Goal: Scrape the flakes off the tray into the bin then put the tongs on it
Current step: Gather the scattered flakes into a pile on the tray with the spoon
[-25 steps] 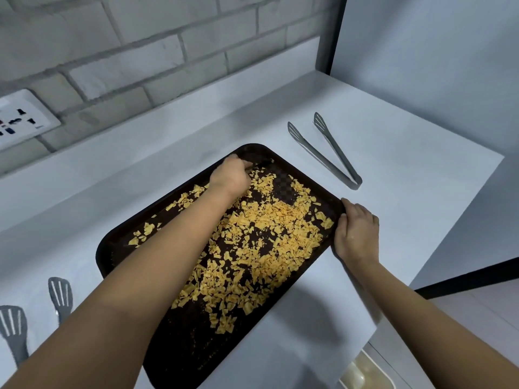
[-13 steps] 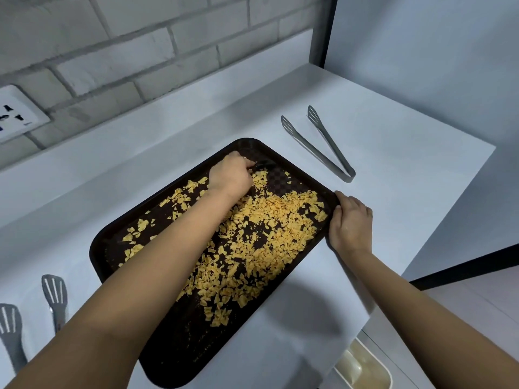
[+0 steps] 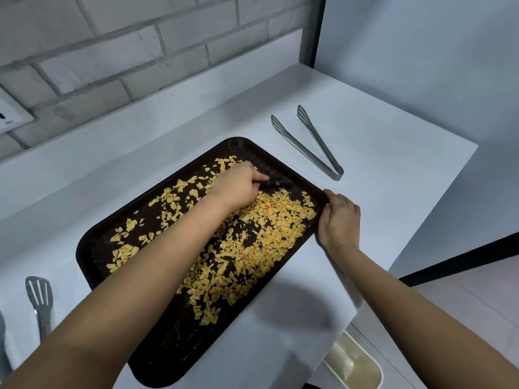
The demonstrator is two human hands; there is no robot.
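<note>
- Leftmost, on the white counter [image 3: 393, 169], lies a grey slotted utensil [image 3: 39, 296], its perforated head toward the wall; a second one is cut off at the frame edge.
- Next, the dark brown tray [image 3: 92, 242], a rounded rectangle with a textured, waffle-like floor, runs its long axis from near-left to far-right across the counter, its near end reaching the counter's front edge.
- Thin, jagged yellow flakes [image 3: 252, 240] are scattered over its floor, thickest toward the far-right half.
- The left hand [image 3: 238, 186] sits over the tray's far end, fingers curled round a slim dark tool [image 3: 276, 183] whose tip points right, low over the tray floor.
- The right hand [image 3: 338, 219] grips the tray's far-right corner rim, fingers curled over the edge.
- The metal tongs [image 3: 314, 144] rest on the counter just beyond that corner, arms spread, slotted tips toward the wall, hinge nearest the tray.
- Below the counter's edge, at lower right, stands a cream bin [image 3: 356, 366].
</note>
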